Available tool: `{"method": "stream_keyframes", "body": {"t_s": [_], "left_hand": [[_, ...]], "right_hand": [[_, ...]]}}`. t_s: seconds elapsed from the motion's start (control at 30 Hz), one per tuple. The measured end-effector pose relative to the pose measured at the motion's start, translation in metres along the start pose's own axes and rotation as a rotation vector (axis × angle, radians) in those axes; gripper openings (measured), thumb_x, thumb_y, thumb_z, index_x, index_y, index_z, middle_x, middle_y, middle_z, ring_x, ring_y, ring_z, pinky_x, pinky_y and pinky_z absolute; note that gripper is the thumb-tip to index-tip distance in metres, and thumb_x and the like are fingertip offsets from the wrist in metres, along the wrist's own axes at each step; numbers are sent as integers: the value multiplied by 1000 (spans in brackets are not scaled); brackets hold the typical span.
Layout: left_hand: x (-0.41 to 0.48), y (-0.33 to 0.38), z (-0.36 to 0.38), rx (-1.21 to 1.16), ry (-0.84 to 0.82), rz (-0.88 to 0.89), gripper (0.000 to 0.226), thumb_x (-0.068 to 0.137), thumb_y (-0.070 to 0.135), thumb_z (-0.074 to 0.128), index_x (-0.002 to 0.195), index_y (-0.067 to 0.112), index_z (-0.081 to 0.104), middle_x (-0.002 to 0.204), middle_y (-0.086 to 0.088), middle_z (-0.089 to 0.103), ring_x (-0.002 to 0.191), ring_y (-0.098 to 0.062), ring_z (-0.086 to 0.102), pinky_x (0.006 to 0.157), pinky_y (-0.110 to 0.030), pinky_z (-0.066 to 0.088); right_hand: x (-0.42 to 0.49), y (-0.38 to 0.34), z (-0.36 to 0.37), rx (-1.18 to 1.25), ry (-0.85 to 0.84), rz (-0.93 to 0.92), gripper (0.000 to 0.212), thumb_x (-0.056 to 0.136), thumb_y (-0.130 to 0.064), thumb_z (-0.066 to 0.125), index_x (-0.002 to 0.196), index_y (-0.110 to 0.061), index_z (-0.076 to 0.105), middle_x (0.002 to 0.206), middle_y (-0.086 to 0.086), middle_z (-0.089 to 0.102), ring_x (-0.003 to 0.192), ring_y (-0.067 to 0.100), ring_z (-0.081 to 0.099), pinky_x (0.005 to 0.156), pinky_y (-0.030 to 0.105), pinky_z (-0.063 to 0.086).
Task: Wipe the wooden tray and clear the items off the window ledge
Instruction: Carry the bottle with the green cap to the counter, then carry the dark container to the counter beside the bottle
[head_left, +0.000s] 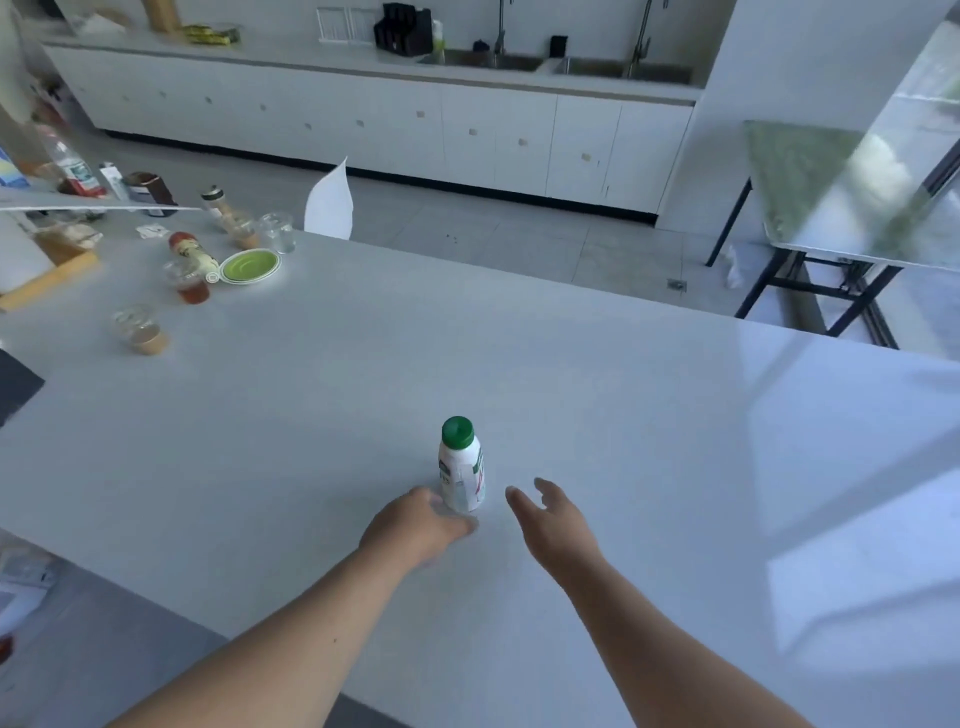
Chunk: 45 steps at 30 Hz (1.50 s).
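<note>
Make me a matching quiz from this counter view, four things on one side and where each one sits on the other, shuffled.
Things:
1. green-capped bottle
2. green plate
3. left hand
4. right hand

Places:
A. open, just right of the bottle, apart from it
B. far left of the counter, among the cups
C. upright between the hands
D. at the bottle's base

Pairs: 1-C, 2-B, 3-D, 4-A

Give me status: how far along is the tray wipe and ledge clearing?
Done: cannot confirm; no ledge in view, no wiping visible. In hand: a green-capped bottle stands upright on the white counter; the left hand is at its base, the right hand open beside it, apart. Left: cups, bottles and a green plate crowd the counter's far-left end beside a wooden board.
</note>
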<state>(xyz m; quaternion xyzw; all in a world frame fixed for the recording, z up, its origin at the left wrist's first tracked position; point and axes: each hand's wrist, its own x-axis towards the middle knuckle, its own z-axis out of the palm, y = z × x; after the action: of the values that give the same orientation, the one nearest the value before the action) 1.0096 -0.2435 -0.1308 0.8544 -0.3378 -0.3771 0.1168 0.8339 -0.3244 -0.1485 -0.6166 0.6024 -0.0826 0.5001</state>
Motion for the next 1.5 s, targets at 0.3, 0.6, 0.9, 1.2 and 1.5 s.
{"method": "stream_keyframes", "body": {"t_s": [0.3, 0.6, 0.9, 1.2, 1.5], "left_hand": [[-107, 77, 64, 479, 168, 711, 95, 75, 86, 51, 154, 34, 39, 166, 6, 33, 148, -21, 29, 118, -40, 30], [-257, 199, 222, 635, -58, 1103, 95, 77, 84, 52, 155, 32, 37, 164, 8, 36, 147, -21, 32, 116, -42, 34], [-475, 257, 435, 759, -401, 1428, 91, 77, 77, 54, 155, 34, 36, 160, 12, 38, 145, -18, 33, 111, -42, 39], [-668, 273, 653, 885, -553, 1622, 89, 81, 76, 59, 155, 33, 35, 161, 12, 36, 144, -18, 33, 110, -41, 40], [-792, 294, 830, 863, -611, 1692, 79, 73, 67, 73, 140, 33, 48, 135, 4, 57, 121, -25, 54, 92, -41, 51]], "right_hand": [[-143, 87, -124, -711, 465, -139, 97, 77, -86, 33, 155, -29, 32, 162, 0, 36, 154, 31, 16, 123, 49, 15], [-340, 261, -247, -549, 751, 265, 86, 79, -77, 40, 150, -27, 40, 148, -3, 49, 141, 25, 36, 114, 42, 34], [-576, 476, -293, -273, 995, 726, 75, 88, -62, 47, 152, -25, 38, 152, -1, 47, 141, 24, 38, 111, 42, 39], [-737, 675, -315, -16, 1042, 1033, 65, 91, -52, 52, 146, -21, 43, 147, 3, 50, 134, 27, 41, 104, 42, 41], [-753, 805, -349, 399, 1134, 985, 66, 91, -53, 56, 150, -27, 42, 149, 0, 48, 130, 25, 46, 93, 39, 46]]}}
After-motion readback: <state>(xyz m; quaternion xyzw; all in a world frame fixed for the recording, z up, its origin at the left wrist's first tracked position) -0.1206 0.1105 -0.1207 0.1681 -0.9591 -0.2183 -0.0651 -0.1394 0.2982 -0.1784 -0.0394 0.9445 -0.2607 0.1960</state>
